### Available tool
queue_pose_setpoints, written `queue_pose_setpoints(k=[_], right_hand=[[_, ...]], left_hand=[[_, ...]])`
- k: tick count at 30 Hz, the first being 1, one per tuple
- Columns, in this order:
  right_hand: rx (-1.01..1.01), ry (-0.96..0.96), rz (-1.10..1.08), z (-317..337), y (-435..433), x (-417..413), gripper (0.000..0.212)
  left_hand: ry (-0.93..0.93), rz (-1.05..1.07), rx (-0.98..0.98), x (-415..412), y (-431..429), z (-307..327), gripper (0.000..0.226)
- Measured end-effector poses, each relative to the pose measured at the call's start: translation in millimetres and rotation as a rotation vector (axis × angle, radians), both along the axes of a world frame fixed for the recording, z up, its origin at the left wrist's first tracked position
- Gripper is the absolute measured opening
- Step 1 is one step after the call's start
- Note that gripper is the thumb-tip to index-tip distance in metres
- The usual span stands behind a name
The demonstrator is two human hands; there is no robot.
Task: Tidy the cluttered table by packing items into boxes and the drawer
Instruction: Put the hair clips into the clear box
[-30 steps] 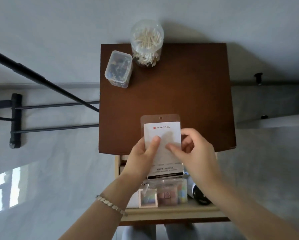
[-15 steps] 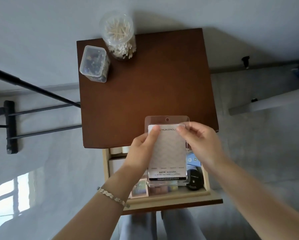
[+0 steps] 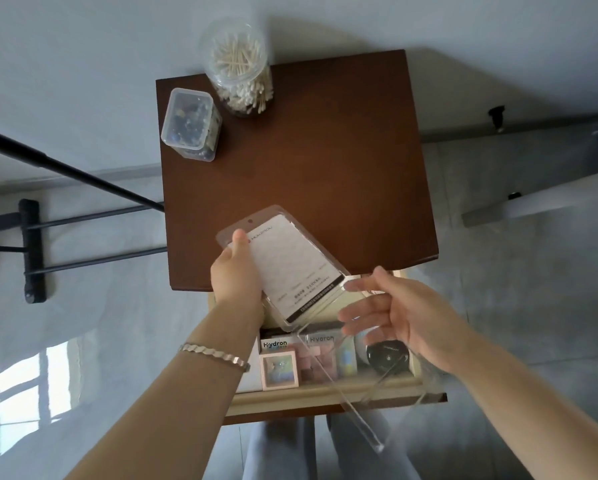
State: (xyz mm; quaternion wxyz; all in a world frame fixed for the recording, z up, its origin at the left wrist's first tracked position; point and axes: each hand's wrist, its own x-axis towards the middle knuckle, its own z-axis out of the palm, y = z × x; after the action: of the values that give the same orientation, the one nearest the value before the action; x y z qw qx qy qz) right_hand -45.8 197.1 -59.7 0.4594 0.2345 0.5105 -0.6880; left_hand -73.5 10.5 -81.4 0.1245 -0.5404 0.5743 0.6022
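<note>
Now my left hand (image 3: pixel 236 275) grips the left edge of the clear card package (image 3: pixel 290 268), tilted above the open drawer (image 3: pixel 325 393) at the table's (image 3: pixel 308 168) near edge. My right hand (image 3: pixel 387 317), fingers spread loose, hovers just beside its near right corner.

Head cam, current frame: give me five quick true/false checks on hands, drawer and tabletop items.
1. The left hand grips the clear package with the white card. True.
2. The drawer is closed. False: it stands open.
3. The cotton swab jar stands at the far edge of the table. True.
4. The small clear box lies in the drawer. False: it stands on the table, left of the jar.
5. The bracelet is on the right wrist. False: it is on the left wrist.
</note>
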Motion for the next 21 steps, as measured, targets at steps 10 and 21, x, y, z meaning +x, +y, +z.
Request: queue_pose_setpoints(k=[10,21], right_hand=[[0.036,0.080,-0.081,-2.9,-0.2,-3.0,0.041],[0.357,0.302,0.075,-18.5,-30.1,-13.4,0.014]], left_hand=[[0.088,-0.252,0.049,2.3,-10.3,-0.5,0.040],[0.138,-0.394,0.129,8.9,1.2,6.8,0.044]])
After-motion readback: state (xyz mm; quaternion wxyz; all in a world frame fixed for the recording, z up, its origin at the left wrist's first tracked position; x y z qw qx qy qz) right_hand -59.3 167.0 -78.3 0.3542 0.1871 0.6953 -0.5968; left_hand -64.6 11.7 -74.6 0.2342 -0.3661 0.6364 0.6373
